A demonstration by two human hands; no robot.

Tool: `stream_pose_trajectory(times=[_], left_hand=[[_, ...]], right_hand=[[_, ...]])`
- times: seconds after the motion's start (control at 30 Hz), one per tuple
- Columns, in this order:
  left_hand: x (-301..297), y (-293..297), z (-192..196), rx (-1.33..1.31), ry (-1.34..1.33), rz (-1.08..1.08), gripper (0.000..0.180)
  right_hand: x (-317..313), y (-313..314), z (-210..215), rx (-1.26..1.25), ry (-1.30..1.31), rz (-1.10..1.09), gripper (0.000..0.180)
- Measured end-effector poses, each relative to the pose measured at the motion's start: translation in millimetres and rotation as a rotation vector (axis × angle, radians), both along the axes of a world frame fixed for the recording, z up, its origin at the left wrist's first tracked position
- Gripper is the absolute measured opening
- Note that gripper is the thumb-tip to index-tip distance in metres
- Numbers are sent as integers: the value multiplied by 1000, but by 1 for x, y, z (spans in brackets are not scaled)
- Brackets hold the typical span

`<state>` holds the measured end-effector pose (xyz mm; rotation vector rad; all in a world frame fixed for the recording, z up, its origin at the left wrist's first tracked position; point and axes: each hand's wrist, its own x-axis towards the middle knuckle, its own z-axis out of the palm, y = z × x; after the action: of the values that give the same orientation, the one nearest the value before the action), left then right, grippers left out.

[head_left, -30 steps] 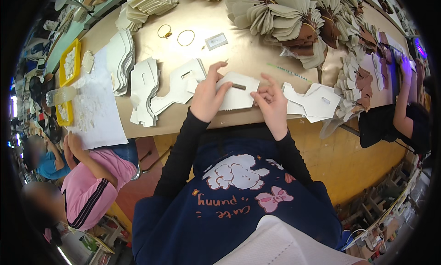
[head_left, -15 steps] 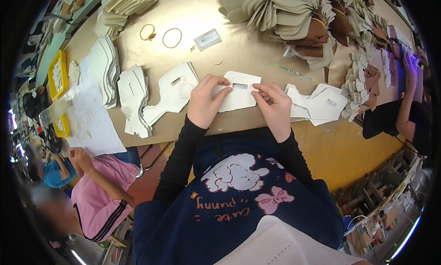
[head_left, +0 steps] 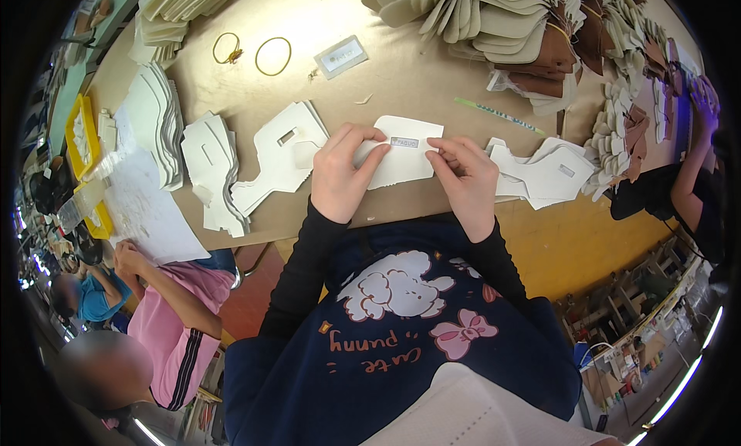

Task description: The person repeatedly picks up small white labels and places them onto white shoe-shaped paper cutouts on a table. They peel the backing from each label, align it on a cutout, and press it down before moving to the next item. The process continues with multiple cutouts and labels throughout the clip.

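Observation:
Between my hands, at the table's near edge, is a white flat cut piece [head_left: 403, 172] with a small grey printed label [head_left: 404, 143] in its slot. My left hand [head_left: 340, 176] is closed in a pinch on the piece, thumb and index fingertips beside the label's left end. My right hand [head_left: 469, 187] pinches the piece's right edge, its other fingers curled. To the left lie a white cut piece with an open slot [head_left: 287, 137] and a pile of similar white pieces [head_left: 212, 168]. By my right hand, a white piece with a label [head_left: 556, 172] rests on others.
Stacks of cream and brown pieces [head_left: 502, 29] fill the far right. A clear-grey plate [head_left: 340, 57], rubber bands [head_left: 273, 56] and a green-striped stick [head_left: 498, 115] lie beyond my hands. Yellow trays [head_left: 83, 137] stand left. A person in pink [head_left: 174, 330] sits left; another works right.
The view has shifted slightly. Both hands keep their pinch at the white piece, and the label now shows more fully and evenly in the slot.

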<state>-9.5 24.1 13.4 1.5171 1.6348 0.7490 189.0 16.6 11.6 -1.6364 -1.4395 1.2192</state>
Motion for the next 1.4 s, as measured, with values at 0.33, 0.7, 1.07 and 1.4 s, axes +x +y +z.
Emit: stream_pose_trajectory(times=[0.33, 0.7, 1.07, 1.4], left_hand=[[0, 1, 2, -18, 7, 6, 13], [1, 2, 2, -32, 10, -6, 11], [1, 2, 1, -30, -4, 18, 13], [2, 3, 3, -43, 10, -4, 11]], right_hand=[[0, 0, 1, -9, 5, -1, 18], [1, 1, -2, -10, 31, 2, 18], [0, 1, -2, -6, 25, 2, 18], [0, 1, -2, 10, 26, 4, 17]])
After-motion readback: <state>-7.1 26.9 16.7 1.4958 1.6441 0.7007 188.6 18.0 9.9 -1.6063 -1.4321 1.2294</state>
